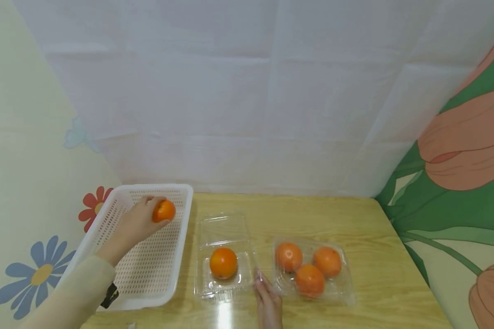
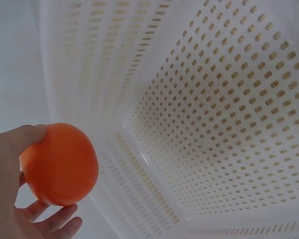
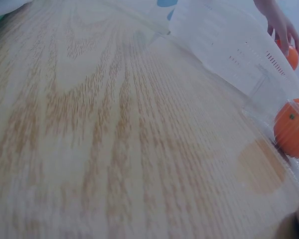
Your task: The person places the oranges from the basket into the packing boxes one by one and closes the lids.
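Observation:
My left hand (image 1: 142, 221) grips an orange (image 1: 164, 211) above the far right part of a white perforated plastic basket (image 1: 176, 274). In the left wrist view, fingers and thumb curve round the same orange (image 2: 62, 164), near the basket's wall. My right hand (image 1: 269, 301) is at the right edge of a clear plastic clamshell box (image 1: 206, 285), its fingers fairly straight and fingertips right at the edge. The box lies with its lid folded back, and one orange (image 1: 223, 263) sits in it. Only a dark, blurred bit of the right hand shows in the right wrist view.
To the right lies another clear plastic box (image 1: 341, 290) holding three oranges (image 1: 310, 279). The wooden table (image 1: 378, 256) runs back to a white cloth wall (image 1: 247, 114). Printed flower panels (image 1: 457, 183) stand at both sides.

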`<state>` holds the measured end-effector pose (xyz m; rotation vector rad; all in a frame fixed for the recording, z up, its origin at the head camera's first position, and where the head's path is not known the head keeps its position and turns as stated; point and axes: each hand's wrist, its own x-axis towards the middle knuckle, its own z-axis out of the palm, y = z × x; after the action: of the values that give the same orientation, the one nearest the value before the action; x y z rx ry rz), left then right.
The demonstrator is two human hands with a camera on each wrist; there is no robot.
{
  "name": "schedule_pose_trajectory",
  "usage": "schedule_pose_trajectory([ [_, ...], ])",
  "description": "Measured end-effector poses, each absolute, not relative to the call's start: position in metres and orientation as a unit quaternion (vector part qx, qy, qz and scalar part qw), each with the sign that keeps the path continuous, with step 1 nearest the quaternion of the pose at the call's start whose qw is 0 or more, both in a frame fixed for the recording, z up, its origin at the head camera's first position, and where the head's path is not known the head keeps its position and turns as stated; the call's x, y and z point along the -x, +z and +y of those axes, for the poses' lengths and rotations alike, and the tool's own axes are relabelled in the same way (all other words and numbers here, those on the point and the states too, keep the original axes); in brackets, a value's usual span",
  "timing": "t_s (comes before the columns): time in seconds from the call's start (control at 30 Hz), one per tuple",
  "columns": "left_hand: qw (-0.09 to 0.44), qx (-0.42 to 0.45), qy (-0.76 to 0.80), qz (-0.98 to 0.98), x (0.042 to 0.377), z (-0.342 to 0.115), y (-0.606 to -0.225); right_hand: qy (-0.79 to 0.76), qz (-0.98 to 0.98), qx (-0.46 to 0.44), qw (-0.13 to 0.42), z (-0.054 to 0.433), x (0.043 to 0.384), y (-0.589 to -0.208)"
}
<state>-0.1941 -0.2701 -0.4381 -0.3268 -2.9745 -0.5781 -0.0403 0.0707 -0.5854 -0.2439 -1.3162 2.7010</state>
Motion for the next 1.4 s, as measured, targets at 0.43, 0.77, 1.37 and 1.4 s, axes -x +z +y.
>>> schedule_pose_trajectory([
  [0.43, 0.123, 0.173, -0.111, -0.971, 0.172, -0.227, -0.414, 0.896, -0.434, 0.067, 0.064, 0.072, 0.044, -0.588],
  [0.77, 0.126, 0.241, -0.104, -0.957, 0.152, -0.199, -0.411, 0.901, -0.427, 0.041, 0.065, 0.073, 0.044, -0.589],
  [1.37, 0.068, 0.371, -0.104, -0.920, 0.125, -0.140, -0.420, 0.898, -0.433, 0.028, 0.068, 0.073, 0.046, -0.591],
  [1.4, 0.067, 0.379, -0.102, -0.917, 0.124, -0.136, -0.421, 0.897, -0.436, 0.033, 0.067, 0.073, 0.046, -0.591],
])
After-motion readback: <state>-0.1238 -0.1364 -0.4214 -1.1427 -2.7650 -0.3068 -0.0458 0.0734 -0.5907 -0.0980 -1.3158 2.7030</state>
